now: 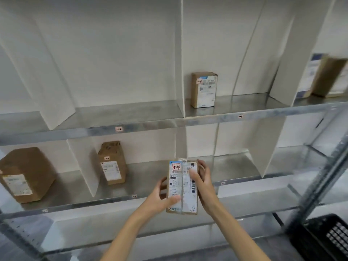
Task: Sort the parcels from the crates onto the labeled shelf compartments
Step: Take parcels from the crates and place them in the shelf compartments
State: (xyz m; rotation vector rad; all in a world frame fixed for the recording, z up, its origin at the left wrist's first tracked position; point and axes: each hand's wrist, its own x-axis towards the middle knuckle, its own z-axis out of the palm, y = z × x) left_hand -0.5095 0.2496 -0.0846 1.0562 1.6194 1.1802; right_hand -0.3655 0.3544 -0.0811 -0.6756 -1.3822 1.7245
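I hold a small brown parcel (182, 187) upright in front of the middle shelf, its white shipping label facing me and a pink tag reading 2-4 at its top left. My left hand (160, 198) grips its lower left edge, thumb across the label. My right hand (201, 178) grips its right side, thumb on the label's upper part. The parcel hovers over the front rail (244, 180) of the middle shelf, near a white divider.
Brown parcels stand on the shelves: one large (24, 174) at far left, one tagged 2-2 (112, 162), one on the upper shelf (204, 89), another (327, 76) at upper right. Small tags (119, 129) mark the rails. A black crate (325, 238) sits at lower right.
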